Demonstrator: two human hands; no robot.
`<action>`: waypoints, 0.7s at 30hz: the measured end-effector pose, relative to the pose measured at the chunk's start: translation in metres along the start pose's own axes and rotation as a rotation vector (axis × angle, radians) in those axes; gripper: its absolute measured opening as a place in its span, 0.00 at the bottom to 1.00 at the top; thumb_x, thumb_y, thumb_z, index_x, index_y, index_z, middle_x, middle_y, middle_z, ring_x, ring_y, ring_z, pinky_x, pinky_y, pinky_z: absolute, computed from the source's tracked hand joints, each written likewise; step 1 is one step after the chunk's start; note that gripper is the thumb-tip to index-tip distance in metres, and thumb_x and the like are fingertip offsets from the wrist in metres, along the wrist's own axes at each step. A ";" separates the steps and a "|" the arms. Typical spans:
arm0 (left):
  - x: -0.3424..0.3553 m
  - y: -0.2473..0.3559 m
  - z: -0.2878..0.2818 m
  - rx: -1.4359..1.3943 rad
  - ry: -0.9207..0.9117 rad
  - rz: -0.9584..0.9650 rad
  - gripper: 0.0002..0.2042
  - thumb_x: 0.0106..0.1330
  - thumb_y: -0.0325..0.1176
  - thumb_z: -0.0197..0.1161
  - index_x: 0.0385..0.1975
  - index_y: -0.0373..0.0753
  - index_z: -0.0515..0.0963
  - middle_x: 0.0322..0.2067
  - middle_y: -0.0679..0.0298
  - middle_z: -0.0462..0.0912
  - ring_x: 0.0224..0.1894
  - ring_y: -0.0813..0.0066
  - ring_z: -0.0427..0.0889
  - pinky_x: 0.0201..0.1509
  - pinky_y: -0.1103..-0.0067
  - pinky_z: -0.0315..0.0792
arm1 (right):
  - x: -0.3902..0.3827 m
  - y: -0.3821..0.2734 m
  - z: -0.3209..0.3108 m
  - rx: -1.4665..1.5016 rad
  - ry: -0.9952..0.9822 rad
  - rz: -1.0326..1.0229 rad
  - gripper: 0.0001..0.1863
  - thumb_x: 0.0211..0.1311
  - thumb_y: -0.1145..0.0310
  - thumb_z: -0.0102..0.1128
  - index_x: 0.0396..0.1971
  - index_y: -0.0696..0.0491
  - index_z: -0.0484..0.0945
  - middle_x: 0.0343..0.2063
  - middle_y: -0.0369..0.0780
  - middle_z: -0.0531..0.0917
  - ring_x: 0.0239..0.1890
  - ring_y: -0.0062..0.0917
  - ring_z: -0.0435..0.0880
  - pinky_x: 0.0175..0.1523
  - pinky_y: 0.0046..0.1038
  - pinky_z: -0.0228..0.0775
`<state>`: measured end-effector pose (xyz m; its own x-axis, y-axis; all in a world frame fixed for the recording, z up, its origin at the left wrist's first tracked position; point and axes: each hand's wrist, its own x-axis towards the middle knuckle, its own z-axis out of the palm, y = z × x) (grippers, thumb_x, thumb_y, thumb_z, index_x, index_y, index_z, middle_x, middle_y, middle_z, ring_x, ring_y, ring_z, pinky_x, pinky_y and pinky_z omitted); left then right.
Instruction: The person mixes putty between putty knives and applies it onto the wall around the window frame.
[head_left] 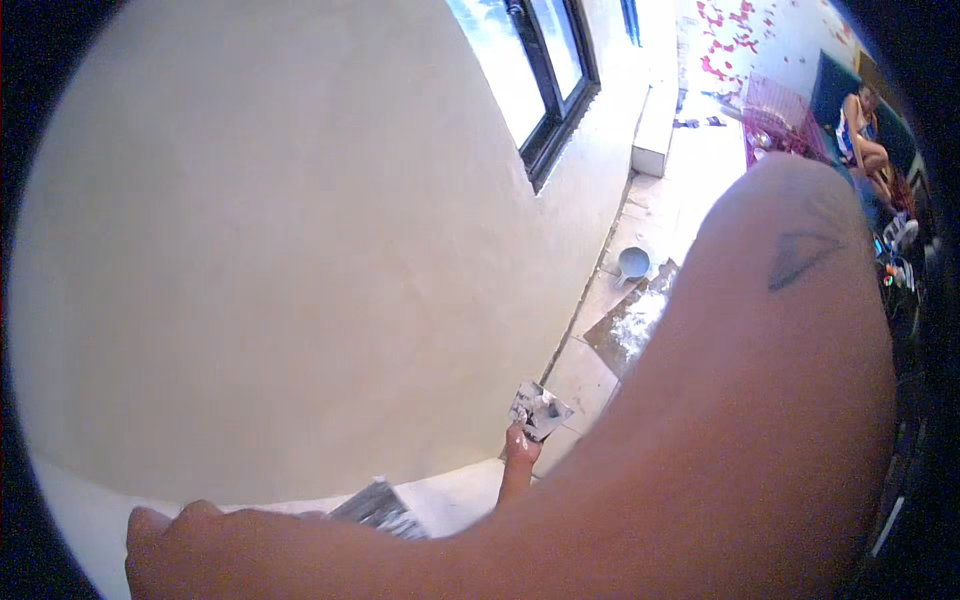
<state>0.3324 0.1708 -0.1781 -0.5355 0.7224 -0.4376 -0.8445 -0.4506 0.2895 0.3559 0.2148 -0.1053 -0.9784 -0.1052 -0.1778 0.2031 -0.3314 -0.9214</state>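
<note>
My right arm stretches across the view from the upper right, bent at the elbow. Its hand (190,548) is low at the left against the pale plastered wall (270,260), knuckles curled, with its grip hidden. A grey flat piece streaked with white (382,508) shows just past my forearm; whether my right hand holds it is hidden. Farther down, beyond the forearm, my left hand (521,445) is closed on a flat square plate smeared with white plaster (541,409). The plate is by the wall's foot, over the tiled floor.
A round grey-blue bowl (633,263) stands on the tiles near a brown board (608,335) covered with white material. A dark-framed window (548,90) opens in the wall. At the far right sits a person (860,130), beside a pinkish mesh crate (782,115).
</note>
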 end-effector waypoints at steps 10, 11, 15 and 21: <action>0.006 -0.043 -0.036 0.410 -0.299 -0.093 0.16 0.56 0.35 0.47 0.43 0.35 0.64 0.43 0.55 0.67 0.49 0.64 0.65 0.51 0.66 0.62 | -0.022 -0.085 -0.009 -0.436 -0.325 -0.191 0.22 0.40 0.75 0.49 0.40 0.65 0.62 0.36 0.49 0.69 0.38 0.34 0.70 0.44 0.36 0.63; 0.000 -0.033 -0.009 0.099 -0.259 -0.143 0.17 0.56 0.36 0.47 0.44 0.35 0.63 0.44 0.55 0.67 0.50 0.64 0.64 0.52 0.65 0.61 | -0.022 -0.110 0.002 -0.494 -0.377 -0.262 0.22 0.40 0.75 0.49 0.40 0.65 0.62 0.36 0.49 0.69 0.38 0.34 0.70 0.44 0.36 0.63; -0.005 0.031 -0.019 0.230 0.057 0.006 0.20 0.56 0.41 0.48 0.45 0.35 0.62 0.46 0.57 0.65 0.50 0.62 0.63 0.53 0.63 0.58 | -0.016 -0.215 0.070 -0.708 -0.620 -0.602 0.22 0.40 0.76 0.49 0.40 0.65 0.63 0.35 0.49 0.69 0.38 0.34 0.70 0.44 0.35 0.63; -0.012 0.021 -0.048 0.234 0.056 0.068 0.23 0.56 0.43 0.47 0.46 0.32 0.60 0.47 0.58 0.64 0.50 0.60 0.63 0.53 0.60 0.57 | -0.040 -0.283 0.089 -0.904 -0.756 -0.900 0.21 0.40 0.76 0.49 0.40 0.65 0.63 0.35 0.49 0.69 0.38 0.34 0.70 0.44 0.35 0.63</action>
<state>0.3206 0.1274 -0.2076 -0.5964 0.6613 -0.4549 -0.7841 -0.3588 0.5063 0.3407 0.2294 0.1931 -0.4506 -0.7313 0.5120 -0.8153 0.1034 -0.5698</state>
